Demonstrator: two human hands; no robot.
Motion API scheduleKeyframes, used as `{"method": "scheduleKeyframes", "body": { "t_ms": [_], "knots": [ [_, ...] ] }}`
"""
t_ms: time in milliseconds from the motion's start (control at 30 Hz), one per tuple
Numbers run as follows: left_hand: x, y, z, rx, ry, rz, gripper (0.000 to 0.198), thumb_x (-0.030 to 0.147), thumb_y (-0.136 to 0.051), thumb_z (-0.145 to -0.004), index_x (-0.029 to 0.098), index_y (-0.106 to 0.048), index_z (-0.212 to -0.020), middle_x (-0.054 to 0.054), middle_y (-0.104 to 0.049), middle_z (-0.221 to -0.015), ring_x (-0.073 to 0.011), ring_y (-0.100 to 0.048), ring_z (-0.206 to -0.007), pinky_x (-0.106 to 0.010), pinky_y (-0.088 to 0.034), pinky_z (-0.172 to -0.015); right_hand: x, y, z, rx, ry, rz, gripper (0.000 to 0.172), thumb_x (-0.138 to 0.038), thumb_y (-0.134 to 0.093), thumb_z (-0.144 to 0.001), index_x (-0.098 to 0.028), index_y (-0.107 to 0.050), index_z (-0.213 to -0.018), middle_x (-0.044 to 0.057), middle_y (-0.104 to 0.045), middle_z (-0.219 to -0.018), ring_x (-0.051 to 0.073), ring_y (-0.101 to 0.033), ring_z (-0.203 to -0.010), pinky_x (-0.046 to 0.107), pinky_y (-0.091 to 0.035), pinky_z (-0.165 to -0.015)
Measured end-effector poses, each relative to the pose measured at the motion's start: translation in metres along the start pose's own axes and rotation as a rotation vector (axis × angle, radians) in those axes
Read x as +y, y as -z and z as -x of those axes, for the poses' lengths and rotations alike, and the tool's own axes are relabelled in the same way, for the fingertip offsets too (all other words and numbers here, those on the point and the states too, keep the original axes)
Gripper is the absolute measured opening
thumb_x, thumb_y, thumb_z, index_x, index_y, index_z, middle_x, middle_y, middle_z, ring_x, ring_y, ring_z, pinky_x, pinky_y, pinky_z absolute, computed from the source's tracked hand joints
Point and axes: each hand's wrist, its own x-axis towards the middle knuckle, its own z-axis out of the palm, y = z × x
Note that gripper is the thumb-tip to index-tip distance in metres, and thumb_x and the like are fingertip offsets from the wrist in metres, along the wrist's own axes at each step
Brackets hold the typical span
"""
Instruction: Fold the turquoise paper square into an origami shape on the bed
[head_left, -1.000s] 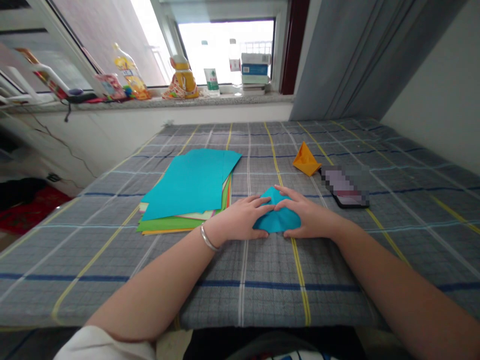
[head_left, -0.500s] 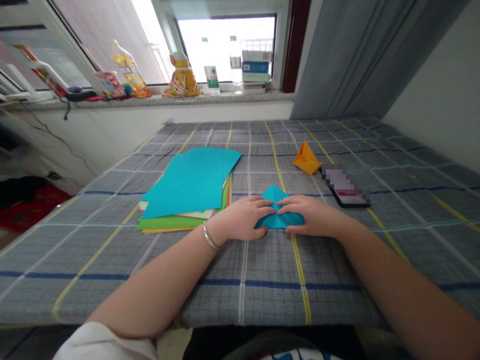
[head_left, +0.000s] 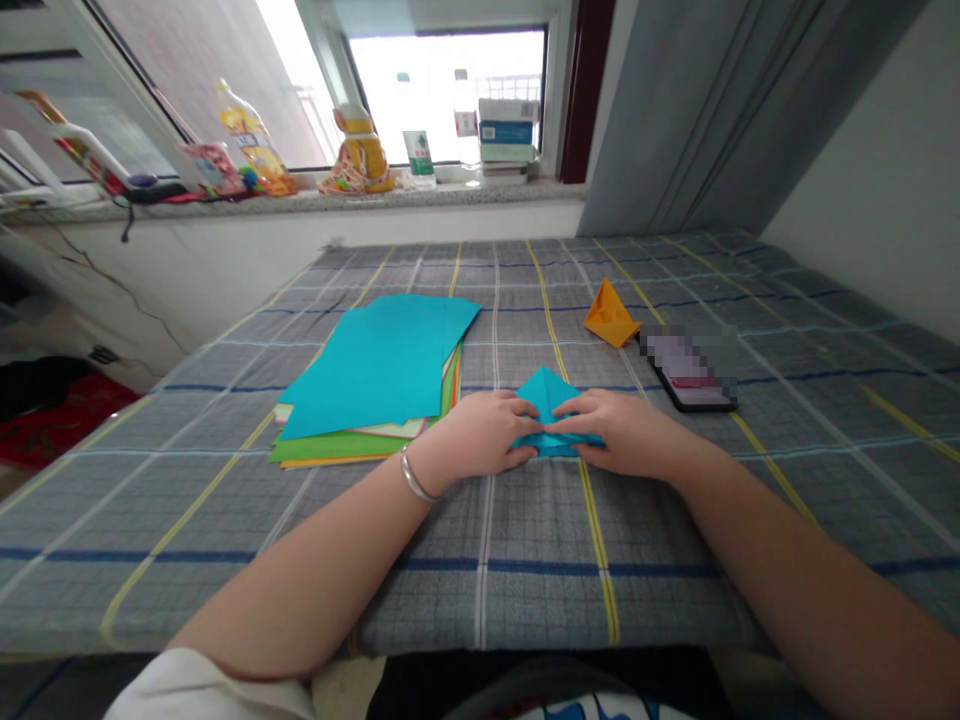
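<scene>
- The fingers (head_left: pixel 521 415) of both hands curl nearly closed, pinching and pressing the folded blue paper (head_left: pixel 550 395) against the checked grey cover (head_left: pixel 540 590).
- Uneven pressure could let its layers slip, setting a crease off-line.
- The left hand (head_left: pixel 476 435) sits just beside the stack of coloured paper (head_left: pixel 360 385); a wide sweep could shove it askew.

Turquoise folded origami paper (head_left: pixel 547 395) under both hands on a plaid bed cover (head_left: pixel 525 590)

Small and roughly triangular; its peak points away from the person and stands slightly raised; the left hand (head_left: pixel 480 435) and right hand (head_left: pixel 626 435) press its lower half, hiding most of it; only a thin strip of the bottom edge shows.
</scene>
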Motion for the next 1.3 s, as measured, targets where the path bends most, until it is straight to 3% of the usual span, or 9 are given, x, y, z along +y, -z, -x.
{"method": "scheduleKeyframes", "body": {
  "t_ms": [167, 367, 633, 833, 1000, 1300],
  "knots": [
    [-0.01, 0.005, 0.002, -0.023, -0.046, 0.078, 0.019, 0.033, -0.061, -0.088, 0.028, -0.072, -0.102, -0.001, -0.068, -0.116, -0.0207, -0.062, -0.106, -0.036, -0.041, -0.103, -0.002, 0.0, 0.001, -0.038, 0.001, 0.062, 0.023, -0.027, -0.064, -0.084, -0.033, -0.075, -0.103, 0.004, -0.068, -0.12, 0.027, -0.063, -0.106, 0.038, -0.05, -0.088],
    [-0.025, 0.007, 0.003, -0.055, -0.078, 0.294, 0.015, 0.032, -0.064, -0.088, 0.021, -0.074, -0.085, -0.002, -0.071, -0.103, -0.0167, -0.063, -0.098, -0.029, -0.043, -0.096, 0.006, 0.006, 0.0, -0.043, -0.029, -0.058, 0.014, -0.022, -0.065, -0.083, -0.025, -0.077, -0.088, 0.003, -0.074, -0.106, 0.021, -0.067, -0.097, 0.03, -0.05, -0.085],
    [-0.029, 0.012, 0.006, -0.054, 0.281, 0.373, 0.022, 0.034, -0.051, -0.092, 0.018, -0.064, -0.086, 0.0, -0.065, -0.081, -0.0141, -0.059, -0.073, -0.025, -0.044, -0.067, 0.017, 0.008, 0.001, 0.029, -0.378, -0.054, 0.022, -0.035, -0.054, -0.089, -0.023, -0.072, -0.094, 0.003, -0.075, -0.093, 0.023, -0.068, -0.086, 0.032, -0.047, -0.074],
    [-0.026, 0.002, 0.001, 0.079, 0.339, 0.269, 0.019, 0.027, -0.046, -0.093, 0.017, -0.062, -0.093, -0.007, -0.063, -0.104, -0.0196, -0.059, -0.098, -0.032, -0.045, -0.09, 0.032, -0.003, -0.003, 0.088, -0.517, -0.087, 0.028, -0.043, -0.055, -0.087, -0.023, -0.072, -0.097, 0.004, -0.074, -0.101, 0.025, -0.066, -0.092, 0.032, -0.046, -0.075],
    [-0.021, -0.01, -0.005, 0.108, 0.47, 0.077, 0.021, 0.03, -0.047, -0.094, 0.016, -0.062, -0.091, -0.007, -0.061, -0.095, -0.021, -0.06, -0.089, -0.033, -0.049, -0.083, 0.035, -0.009, -0.006, 0.08, -0.55, -0.056, 0.031, -0.045, -0.054, -0.087, -0.023, -0.071, -0.1, 0.006, -0.073, -0.103, 0.025, -0.066, -0.093, 0.032, -0.045, -0.074],
    [-0.011, -0.019, -0.014, 0.068, 0.592, -0.113, 0.021, 0.025, -0.044, -0.096, 0.013, -0.061, -0.094, -0.009, -0.062, -0.097, -0.0218, -0.063, -0.089, -0.033, -0.05, -0.081, 0.028, -0.008, -0.012, 0.001, -0.608, 0.075, 0.029, -0.043, -0.053, -0.089, -0.021, -0.069, -0.099, 0.007, -0.072, -0.103, 0.026, -0.065, -0.093, 0.032, -0.04, -0.069]
  ]
}}
